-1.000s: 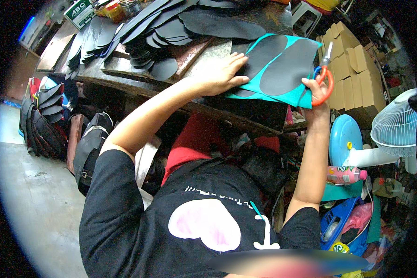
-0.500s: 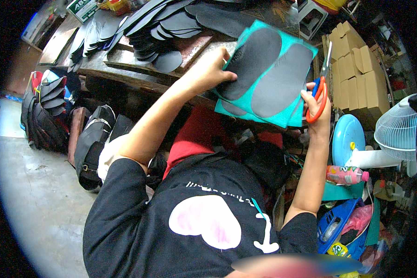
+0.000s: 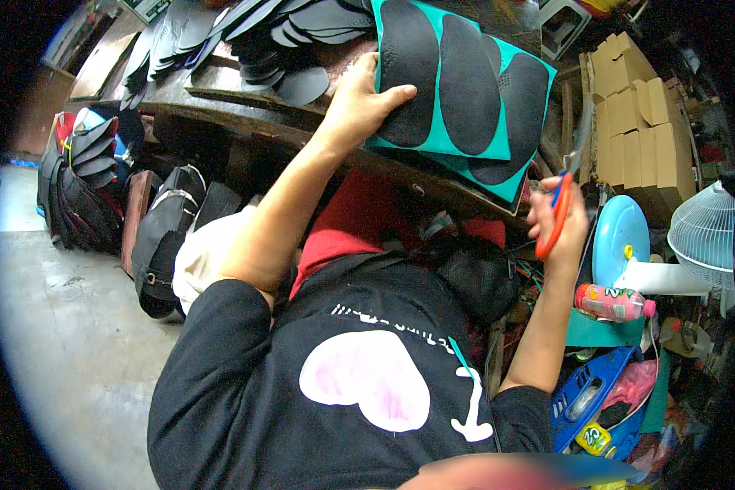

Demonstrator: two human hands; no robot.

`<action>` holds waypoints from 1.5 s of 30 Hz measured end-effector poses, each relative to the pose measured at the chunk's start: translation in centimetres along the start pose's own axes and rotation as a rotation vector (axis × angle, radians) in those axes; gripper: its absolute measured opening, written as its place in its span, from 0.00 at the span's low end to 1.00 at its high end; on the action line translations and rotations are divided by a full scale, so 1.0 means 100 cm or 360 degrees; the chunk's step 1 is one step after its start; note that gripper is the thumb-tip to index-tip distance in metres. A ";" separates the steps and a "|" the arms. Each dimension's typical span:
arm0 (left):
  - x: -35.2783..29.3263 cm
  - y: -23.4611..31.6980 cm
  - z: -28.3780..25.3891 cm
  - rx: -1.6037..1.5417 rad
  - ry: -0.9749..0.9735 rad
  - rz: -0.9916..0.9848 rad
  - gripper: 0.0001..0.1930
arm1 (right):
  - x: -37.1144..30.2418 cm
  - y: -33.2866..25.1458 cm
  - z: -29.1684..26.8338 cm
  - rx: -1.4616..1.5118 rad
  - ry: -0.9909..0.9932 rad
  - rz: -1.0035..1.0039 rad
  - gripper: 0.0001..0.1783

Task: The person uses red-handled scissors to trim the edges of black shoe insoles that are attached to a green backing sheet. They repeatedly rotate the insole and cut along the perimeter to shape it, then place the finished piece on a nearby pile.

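My left hand [image 3: 363,102] grips the left edge of a teal sheet [image 3: 434,82], thumb on top and the other fingers mostly hidden at the edge. Black insole-shaped pieces [image 3: 469,86] lie on this sheet. Partly under it, to the right, is another teal sheet [image 3: 508,194] bearing a similar black insole shape [image 3: 523,106]. My right hand [image 3: 559,216], apart from the sheets, is closed round scissors [image 3: 557,220] with red and blue handles. Their blades point up and away, blurred by motion.
Stacks of black insoles [image 3: 302,86] cover the workbench [image 3: 261,122] at the far left. Brown cardboard boxes [image 3: 637,131] stand at the far right. Nearer are a blue and white fan [image 3: 621,245], a pink bottle [image 3: 612,303] and a blue basket [image 3: 588,392]. Black bags [image 3: 167,245] sit on the floor at left.
The teal sheets have moved farther away over the bench, and the lower one now shows more at the right. My right hand has come off the sheets and moved slightly nearer with the scissors.
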State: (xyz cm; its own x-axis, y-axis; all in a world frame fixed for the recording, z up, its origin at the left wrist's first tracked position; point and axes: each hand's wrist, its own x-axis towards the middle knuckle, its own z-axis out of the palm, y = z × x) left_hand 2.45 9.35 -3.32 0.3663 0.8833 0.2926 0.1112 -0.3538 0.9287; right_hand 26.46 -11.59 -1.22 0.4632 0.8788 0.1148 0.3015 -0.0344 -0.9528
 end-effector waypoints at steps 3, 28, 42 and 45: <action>-0.006 0.005 0.005 -0.0206 0.0138 0.0270 0.22 | -0.041 -0.005 0.012 0.0508 -0.0931 0.0392 0.43; -0.076 0.043 0.050 -0.0903 0.0166 0.0158 0.25 | -0.045 -0.009 0.052 0.0711 -0.0939 0.0613 0.50; -0.093 0.046 0.055 -0.0908 0.0129 -0.0075 0.26 | -0.056 -0.007 0.054 0.0761 -0.0821 0.0618 0.45; -0.070 0.043 0.034 -0.1120 0.0074 -0.0143 0.28 | -0.059 -0.002 0.051 0.0439 -0.0820 0.0528 0.44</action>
State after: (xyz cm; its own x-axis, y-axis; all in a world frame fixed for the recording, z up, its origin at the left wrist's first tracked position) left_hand 3.52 0.64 -2.12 0.3422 0.9175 0.2028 -0.4899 -0.0100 0.8717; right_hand 19.38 -14.31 -3.14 0.0169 0.9598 -0.2801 -0.0442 -0.2791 -0.9592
